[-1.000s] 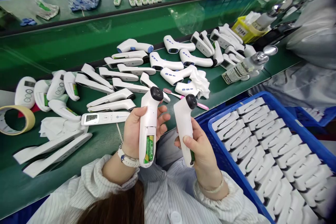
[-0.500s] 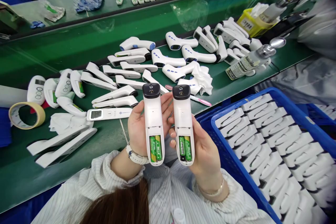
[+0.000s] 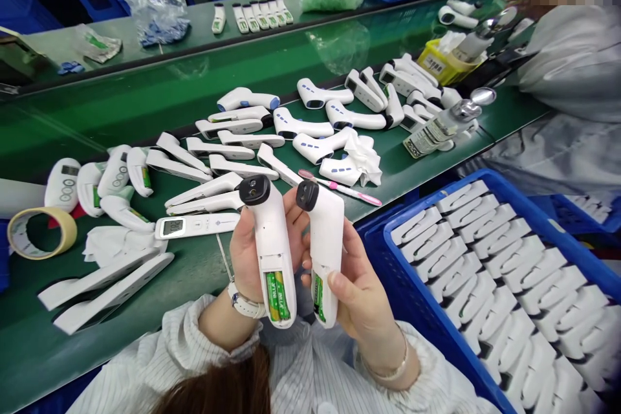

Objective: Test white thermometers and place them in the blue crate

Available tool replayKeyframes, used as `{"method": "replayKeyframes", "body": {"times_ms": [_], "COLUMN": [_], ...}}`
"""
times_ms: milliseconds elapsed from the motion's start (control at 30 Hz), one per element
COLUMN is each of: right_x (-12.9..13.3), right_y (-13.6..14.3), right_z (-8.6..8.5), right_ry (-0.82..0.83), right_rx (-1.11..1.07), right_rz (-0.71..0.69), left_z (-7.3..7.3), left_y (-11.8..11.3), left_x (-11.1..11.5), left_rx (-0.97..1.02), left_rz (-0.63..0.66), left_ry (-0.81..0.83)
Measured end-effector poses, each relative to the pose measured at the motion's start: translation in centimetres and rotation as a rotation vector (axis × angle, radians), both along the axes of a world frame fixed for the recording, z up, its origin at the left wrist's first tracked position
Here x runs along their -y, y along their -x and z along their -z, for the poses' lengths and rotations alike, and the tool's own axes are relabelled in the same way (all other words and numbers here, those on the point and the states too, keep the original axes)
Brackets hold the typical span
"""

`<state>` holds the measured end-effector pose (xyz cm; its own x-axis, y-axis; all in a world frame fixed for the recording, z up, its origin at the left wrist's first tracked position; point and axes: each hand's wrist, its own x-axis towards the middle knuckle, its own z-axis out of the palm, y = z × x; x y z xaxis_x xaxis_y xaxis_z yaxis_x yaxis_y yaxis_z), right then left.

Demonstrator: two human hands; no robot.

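Observation:
My left hand (image 3: 250,252) grips a white handheld thermometer (image 3: 270,239), held upright with its black sensor head on top and two green batteries showing in the open back. My right hand (image 3: 361,294) holds a second white thermometer (image 3: 326,247) the same way, close beside the first, its heads turned to the left. Both sit just in front of my chest, over the near edge of the green table (image 3: 194,272).
Several white thermometers (image 3: 310,126) and battery covers (image 3: 104,281) lie on the table, with a tape roll (image 3: 41,233), a pink toothbrush (image 3: 349,191), a white cloth (image 3: 363,158) and a spray bottle (image 3: 444,126). A blue crate (image 3: 412,297) of white parts stands at right. Another person's sleeve (image 3: 577,65) is at far right.
Both thermometers have been rotated in my hands, from backs facing me squarely to angled leftward. The view has shifted slightly.

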<state>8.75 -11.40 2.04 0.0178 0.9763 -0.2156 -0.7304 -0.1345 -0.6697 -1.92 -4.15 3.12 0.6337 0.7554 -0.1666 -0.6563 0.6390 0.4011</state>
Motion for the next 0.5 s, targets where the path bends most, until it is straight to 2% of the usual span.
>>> {"method": "replayKeyframes", "body": {"times_ms": [133, 233, 333, 400, 433, 467, 500], "right_x": [0.0, 0.0, -0.4, -0.5, -0.4, -0.3, -0.1], "right_y": [0.2, 0.0, -0.7, -1.0, -1.1, -1.1, -1.0], "right_z": [-0.2, -0.1, 0.6, 1.3, 1.7, 2.1, 2.5], "right_ry": [-0.012, 0.022, 0.1, 0.198, 0.234, 0.226, 0.183], "right_rx": [0.038, 0.054, -0.013, -0.085, -0.114, -0.118, -0.09], "right_rz": [0.005, 0.004, 0.074, 0.095, 0.055, -0.006, -0.058], "left_z": [0.5, 0.4, -0.3, -0.8, -0.9, -0.8, -0.5], "left_y": [-0.1, 0.0, 1.0, 2.0, 2.5, 2.7, 2.6], "left_x": [0.3, 0.1, 0.0, 0.3, 0.6, 0.7, 0.9], "left_rx": [-0.011, -0.038, -0.232, -0.499, -0.66, -0.767, -0.811], "left_rz": [-0.015, -0.047, -0.252, -0.4, -0.442, -0.439, -0.364], "left_ry": [-0.094, -0.166, -0.308, -0.62, -0.868, -1.149, -1.407]}}
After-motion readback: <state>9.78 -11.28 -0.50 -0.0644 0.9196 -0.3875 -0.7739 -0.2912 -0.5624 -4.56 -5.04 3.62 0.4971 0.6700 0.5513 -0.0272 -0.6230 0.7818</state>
